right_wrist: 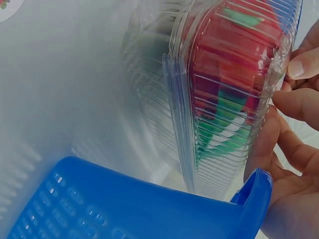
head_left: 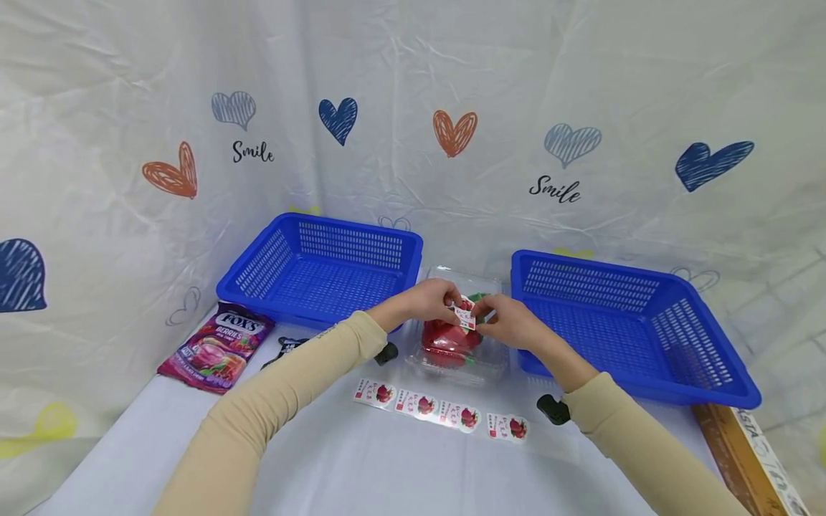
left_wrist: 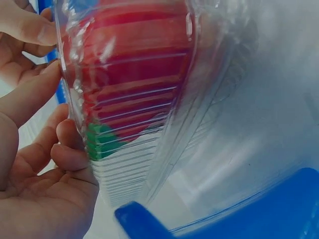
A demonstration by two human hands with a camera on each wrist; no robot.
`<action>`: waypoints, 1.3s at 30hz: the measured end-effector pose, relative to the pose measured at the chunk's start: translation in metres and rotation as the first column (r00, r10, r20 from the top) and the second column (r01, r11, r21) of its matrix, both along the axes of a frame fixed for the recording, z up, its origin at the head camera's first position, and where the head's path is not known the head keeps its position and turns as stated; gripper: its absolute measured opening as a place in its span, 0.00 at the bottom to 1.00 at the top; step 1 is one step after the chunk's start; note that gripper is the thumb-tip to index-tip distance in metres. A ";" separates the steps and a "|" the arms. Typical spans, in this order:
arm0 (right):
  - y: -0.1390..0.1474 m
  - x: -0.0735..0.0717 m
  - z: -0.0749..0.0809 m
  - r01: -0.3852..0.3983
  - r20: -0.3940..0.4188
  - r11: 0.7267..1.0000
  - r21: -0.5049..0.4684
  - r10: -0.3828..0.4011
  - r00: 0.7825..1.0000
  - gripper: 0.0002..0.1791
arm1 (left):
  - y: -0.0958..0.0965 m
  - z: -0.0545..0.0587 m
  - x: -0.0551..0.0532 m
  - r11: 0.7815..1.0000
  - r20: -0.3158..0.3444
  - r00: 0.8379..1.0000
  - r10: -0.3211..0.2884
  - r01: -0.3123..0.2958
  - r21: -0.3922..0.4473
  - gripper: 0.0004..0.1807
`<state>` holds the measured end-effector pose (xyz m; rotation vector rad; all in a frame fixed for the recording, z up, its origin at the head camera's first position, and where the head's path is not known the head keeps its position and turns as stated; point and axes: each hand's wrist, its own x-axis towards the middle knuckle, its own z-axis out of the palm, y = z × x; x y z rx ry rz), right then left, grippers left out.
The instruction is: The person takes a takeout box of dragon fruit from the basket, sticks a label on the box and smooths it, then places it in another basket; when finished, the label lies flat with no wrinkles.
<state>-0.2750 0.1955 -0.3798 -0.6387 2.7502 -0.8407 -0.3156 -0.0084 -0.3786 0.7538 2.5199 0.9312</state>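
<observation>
A clear plastic clamshell box (head_left: pixel 422 367) with red and green contents stands between the two baskets. Over its lid, a small white sticker (head_left: pixel 466 319) printed with red fruit is held between both hands. My left hand (head_left: pixel 434 301) pinches the left side of the sticker, and my right hand (head_left: pixel 513 322) pinches its right side. From the left wrist, the fingers of the left hand (left_wrist: pixel 55 164) are right at the lid of the ribbed box (left_wrist: pixel 129 169). The right wrist view has the right hand (right_wrist: pixel 294 194) close against the same lid; the sticker is hidden there.
A strip of similar stickers (head_left: pixel 419 403) lies in front of the box. Blue baskets stand left (head_left: pixel 316 287) and right (head_left: pixel 600 333). A candy bag (head_left: pixel 222 347) lies at left, a black object (head_left: pixel 553 409) near the right sleeve, and a long brown box (head_left: pixel 736 451) at right.
</observation>
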 end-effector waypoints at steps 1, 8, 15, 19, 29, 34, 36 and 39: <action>0.000 0.000 0.000 0.004 0.000 1.000 -0.001 -0.004 1.000 0.13 | 0.000 0.000 0.000 1.000 0.003 1.000 0.002 -0.002 0.007 0.17; -0.005 0.000 -0.002 0.067 -0.021 0.998 0.009 -0.067 0.998 0.19 | 0.000 -0.003 0.001 1.000 -0.016 1.000 -0.007 0.008 0.023 0.18; -0.009 0.006 -0.005 0.085 -0.099 0.996 0.017 -0.083 0.992 0.17 | -0.001 -0.004 0.001 1.000 -0.016 1.000 -0.009 0.010 0.021 0.19; -0.011 0.012 -0.006 0.085 -0.170 0.996 0.023 -0.080 0.982 0.15 | -0.002 -0.003 0.002 1.000 -0.025 1.000 -0.015 0.015 0.019 0.19; -0.010 0.034 -0.003 0.097 -0.287 0.989 0.116 -0.060 0.956 0.11 | -0.004 -0.003 0.003 0.999 -0.063 0.997 -0.034 0.034 -0.004 0.21; -0.006 0.048 -0.002 0.131 -0.310 0.978 0.163 -0.075 0.948 0.13 | -0.004 -0.003 0.003 0.999 -0.078 0.996 -0.036 0.035 -0.010 0.20; -0.004 0.054 -0.002 0.141 -0.326 0.973 0.182 -0.076 0.942 0.13 | -0.005 -0.003 0.004 0.999 -0.079 0.996 -0.035 0.034 -0.010 0.20; -0.002 0.063 -0.003 0.162 -0.345 0.964 0.210 -0.082 0.935 0.13 | -0.005 -0.002 0.005 0.999 -0.076 0.997 -0.035 0.035 -0.007 0.19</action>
